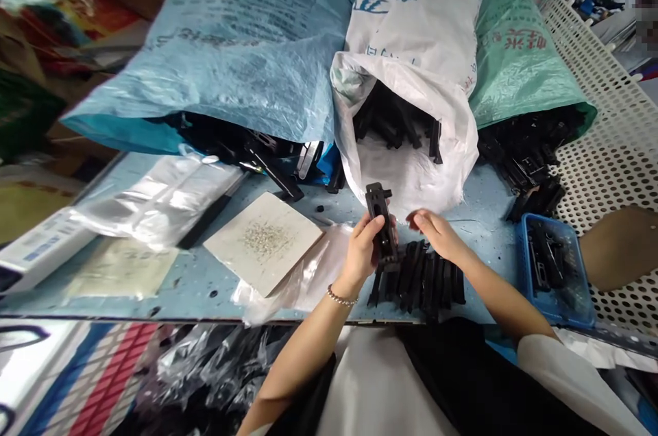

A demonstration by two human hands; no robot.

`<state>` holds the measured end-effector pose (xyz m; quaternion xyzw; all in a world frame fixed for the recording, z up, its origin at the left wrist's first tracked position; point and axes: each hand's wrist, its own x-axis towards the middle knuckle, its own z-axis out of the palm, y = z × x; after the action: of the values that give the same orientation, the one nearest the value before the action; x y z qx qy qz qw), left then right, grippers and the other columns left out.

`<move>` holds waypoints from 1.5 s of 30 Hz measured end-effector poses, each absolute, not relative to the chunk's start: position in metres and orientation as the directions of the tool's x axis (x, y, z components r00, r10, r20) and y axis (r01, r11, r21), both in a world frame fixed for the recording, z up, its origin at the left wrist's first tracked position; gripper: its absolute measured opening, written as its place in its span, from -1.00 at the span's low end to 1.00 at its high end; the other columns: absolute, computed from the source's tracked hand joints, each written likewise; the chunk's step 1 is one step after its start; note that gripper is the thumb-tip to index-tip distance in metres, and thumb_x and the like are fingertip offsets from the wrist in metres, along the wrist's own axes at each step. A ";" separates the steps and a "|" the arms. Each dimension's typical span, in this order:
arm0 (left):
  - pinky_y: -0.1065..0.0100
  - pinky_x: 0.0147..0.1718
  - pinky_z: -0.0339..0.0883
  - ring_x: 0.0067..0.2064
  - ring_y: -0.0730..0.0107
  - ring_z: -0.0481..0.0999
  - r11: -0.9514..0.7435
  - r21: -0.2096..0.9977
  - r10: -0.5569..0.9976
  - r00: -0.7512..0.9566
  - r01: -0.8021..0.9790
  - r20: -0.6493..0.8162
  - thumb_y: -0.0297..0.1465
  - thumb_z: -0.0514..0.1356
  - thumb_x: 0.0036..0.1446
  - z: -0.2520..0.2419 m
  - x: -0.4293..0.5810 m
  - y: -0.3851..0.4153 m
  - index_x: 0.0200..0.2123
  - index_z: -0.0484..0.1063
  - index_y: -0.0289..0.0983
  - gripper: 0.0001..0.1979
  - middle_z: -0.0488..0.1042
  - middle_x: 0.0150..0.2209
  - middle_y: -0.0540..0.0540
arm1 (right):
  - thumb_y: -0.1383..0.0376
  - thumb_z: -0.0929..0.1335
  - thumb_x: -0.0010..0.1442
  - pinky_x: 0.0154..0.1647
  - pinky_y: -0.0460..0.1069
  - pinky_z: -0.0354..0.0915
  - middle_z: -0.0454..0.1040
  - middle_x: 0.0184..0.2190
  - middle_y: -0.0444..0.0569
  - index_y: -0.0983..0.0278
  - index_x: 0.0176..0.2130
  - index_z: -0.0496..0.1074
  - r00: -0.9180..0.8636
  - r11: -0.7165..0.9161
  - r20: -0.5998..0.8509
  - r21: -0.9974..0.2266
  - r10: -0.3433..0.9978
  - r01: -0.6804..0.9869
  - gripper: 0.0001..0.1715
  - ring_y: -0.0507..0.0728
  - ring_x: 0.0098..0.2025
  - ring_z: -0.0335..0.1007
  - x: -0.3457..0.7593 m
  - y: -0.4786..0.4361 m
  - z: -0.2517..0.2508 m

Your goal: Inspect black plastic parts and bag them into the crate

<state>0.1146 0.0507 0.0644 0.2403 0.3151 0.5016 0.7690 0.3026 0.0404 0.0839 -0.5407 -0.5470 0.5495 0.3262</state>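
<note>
My left hand is wrapped round a long black part, held upright in front of the white sack. To its right, my right hand is raised a little apart from the part, its fingers curled with the thumb and fingertips near each other; whether they pinch anything is too small to tell. A row of similar black parts lies side by side at the table's front edge, beneath both hands. More black parts show inside the mouth of the white sack.
A blue sack and a green sack spill black parts at either side. A square board with small grains lies left. A blue basket stands right. Plastic-wrapped items lie far left.
</note>
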 end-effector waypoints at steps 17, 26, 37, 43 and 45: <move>0.44 -0.56 0.24 -0.54 0.49 0.36 0.451 0.778 0.892 0.256 -0.438 -0.373 -0.04 0.24 0.14 0.080 0.096 0.016 -0.32 0.46 -0.31 -0.60 0.42 -0.53 -0.01 | -0.13 0.22 0.43 -0.19 0.06 0.29 0.41 -0.37 -0.01 0.23 -0.36 0.34 -0.613 0.526 0.152 -0.692 0.775 0.494 -0.44 0.16 -0.26 0.31 0.267 0.001 0.091; 0.39 -0.57 0.30 -0.52 0.36 0.46 0.411 0.904 0.899 0.219 -0.120 -0.379 0.01 0.30 0.12 0.035 0.070 0.002 0.13 0.34 -0.15 -0.40 0.46 -0.51 0.06 | -0.03 0.13 0.49 0.08 0.19 0.41 0.53 -0.07 0.12 0.22 0.00 0.46 -0.221 -0.025 -0.261 -0.696 0.940 0.717 -0.48 0.27 0.01 0.49 0.308 -0.068 0.079; 0.37 -0.53 0.44 -0.45 0.29 0.59 0.558 0.699 0.828 0.248 -0.448 -0.502 0.02 0.22 0.15 -0.004 0.093 -0.009 -0.22 0.51 -0.31 -0.53 0.62 -0.41 -0.16 | 0.08 0.24 0.44 0.44 0.60 -0.16 0.13 0.44 0.25 0.28 0.37 0.27 -0.087 0.083 0.010 -0.434 0.996 0.897 -0.37 0.53 0.56 -0.41 0.367 -0.046 0.021; 0.20 -0.55 0.50 -0.49 0.08 0.63 0.813 0.578 0.441 0.723 -0.070 -0.532 -0.01 0.30 0.10 0.028 0.048 -0.045 -0.28 0.62 -0.40 -0.51 0.65 -0.34 -0.39 | 0.25 0.41 0.34 0.42 0.38 0.19 0.31 0.34 0.19 0.19 0.35 0.28 -0.668 0.671 0.206 -0.471 0.715 0.573 -0.35 0.39 0.44 0.14 0.303 -0.058 0.073; 0.07 -0.50 0.53 -0.42 -0.07 0.66 0.813 0.582 0.372 0.771 -0.001 -0.517 0.04 0.28 0.12 0.038 0.037 -0.061 -0.28 0.64 -0.36 -0.48 0.65 -0.29 -0.42 | 0.28 0.39 0.36 0.26 0.29 0.41 0.50 0.14 0.15 0.21 0.23 0.40 -0.768 0.721 0.148 -0.491 0.623 0.490 -0.52 0.34 0.23 0.44 0.286 -0.071 0.073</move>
<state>0.0374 -0.0611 0.0378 0.2876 0.3221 0.1040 0.8959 0.2859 -0.0708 0.0727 -0.3041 -0.9148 0.2172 0.1533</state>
